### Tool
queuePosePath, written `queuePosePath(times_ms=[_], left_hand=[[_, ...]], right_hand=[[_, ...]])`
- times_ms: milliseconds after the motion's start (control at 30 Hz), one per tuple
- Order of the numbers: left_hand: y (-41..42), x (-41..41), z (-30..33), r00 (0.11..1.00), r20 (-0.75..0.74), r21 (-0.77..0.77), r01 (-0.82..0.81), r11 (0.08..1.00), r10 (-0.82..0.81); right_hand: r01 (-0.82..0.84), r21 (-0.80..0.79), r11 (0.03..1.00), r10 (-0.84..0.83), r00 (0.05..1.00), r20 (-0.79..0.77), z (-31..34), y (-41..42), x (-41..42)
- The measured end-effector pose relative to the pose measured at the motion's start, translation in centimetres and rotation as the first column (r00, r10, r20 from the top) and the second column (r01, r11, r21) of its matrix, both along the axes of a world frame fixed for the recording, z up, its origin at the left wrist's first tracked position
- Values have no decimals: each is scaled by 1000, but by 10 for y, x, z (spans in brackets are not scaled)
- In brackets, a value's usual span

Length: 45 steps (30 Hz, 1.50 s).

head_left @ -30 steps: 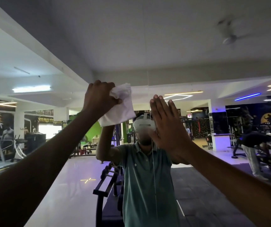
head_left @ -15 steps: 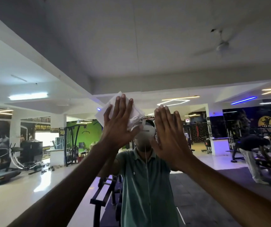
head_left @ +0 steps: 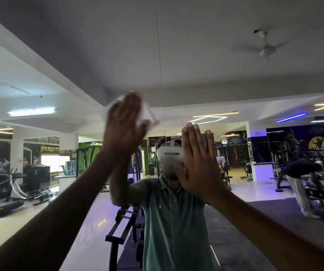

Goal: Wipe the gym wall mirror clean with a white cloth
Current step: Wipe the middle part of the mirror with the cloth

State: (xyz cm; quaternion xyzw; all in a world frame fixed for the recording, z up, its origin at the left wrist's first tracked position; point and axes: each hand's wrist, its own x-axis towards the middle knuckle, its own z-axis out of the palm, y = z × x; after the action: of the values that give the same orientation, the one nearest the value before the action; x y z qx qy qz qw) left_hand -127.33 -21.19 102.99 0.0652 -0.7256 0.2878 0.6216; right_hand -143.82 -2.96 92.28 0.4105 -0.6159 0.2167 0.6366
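The wall mirror fills the whole view, and a thin vertical seam runs down its middle. My left hand is raised and presses the white cloth flat on the glass with straight fingers. Both the hand and the cloth are motion-blurred. The cloth shows around the fingertips and to the right of the hand. My right hand lies flat on the glass lower and to the right, fingers straight and together, holding nothing. It stays apart from the cloth.
The mirror reflects me in a teal shirt with a white headset, and a dark weight rack below my left arm. Also reflected are a treadmill at left, a bending person at right and a ceiling fan.
My left hand went from gripping the bunched cloth to pressing it flat. It slid down toward my right hand, then back up. My right hand stayed on the glass.
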Motion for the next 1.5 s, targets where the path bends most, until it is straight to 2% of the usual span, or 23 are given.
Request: queuePosePath(times_ms=[67,133,200,300,333,500,567,700,767,833,900,1033,1100,1167,1233,1367,1433,1500], left_hand=[[-10,21,0,975,-208,291,-14,957,78],[10,9,-10,935,-323,456,20,890,144],[38,-13,-23,959,-261,404,9,915,106],[40,-20,-39,998,39,117,-58,991,53],[32,-13,-37,996,81,82,-55,995,49],[33,-3,-10,998,-60,284,4,959,13],[52,-18,-10,997,-76,303,3,953,21],[51,-24,-12,995,79,79,-71,994,65],[28,-3,2,994,66,66,-86,994,82],[7,20,15,990,-61,192,-113,975,127],[2,29,21,975,-128,314,-134,940,181],[41,1,24,972,-206,523,16,852,108],[62,-19,12,986,-151,425,3,905,67],[67,-33,-3,998,-33,208,-49,977,57],[52,-28,0,998,27,93,-65,994,63],[43,-18,3,994,-76,249,-62,967,83],[57,-31,-30,995,-73,225,-51,973,69],[65,-40,-84,998,-4,150,-68,986,70]], right_hand=[[-11,-5,1000,11,1000,1,0,-1,0],[-20,-2,1000,20,1000,12,-1,0,1],[-30,1,1000,30,1000,8,-1,0,2],[-50,-2,999,50,999,8,0,2,3],[-51,0,999,51,999,15,0,2,3],[-14,22,1000,13,1000,27,-1,2,3],[-27,19,999,27,999,35,-1,1,3],[-46,14,999,46,999,25,0,2,1],[-34,20,999,34,999,24,2,3,1],[-19,22,1000,18,1000,26,8,8,0],[-23,20,1000,22,999,30,18,13,-3],[6,-3,1000,-6,998,70,42,17,-6],[24,-6,1000,-24,998,61,43,15,-6],[6,-18,1000,-5,998,59,40,12,-7],[-13,-30,999,15,998,68,37,11,-6],[-23,-22,1000,25,997,73,22,12,-6],[-31,-17,999,32,998,61,2,14,-6],[-39,-11,999,39,997,62,-22,16,-5]])
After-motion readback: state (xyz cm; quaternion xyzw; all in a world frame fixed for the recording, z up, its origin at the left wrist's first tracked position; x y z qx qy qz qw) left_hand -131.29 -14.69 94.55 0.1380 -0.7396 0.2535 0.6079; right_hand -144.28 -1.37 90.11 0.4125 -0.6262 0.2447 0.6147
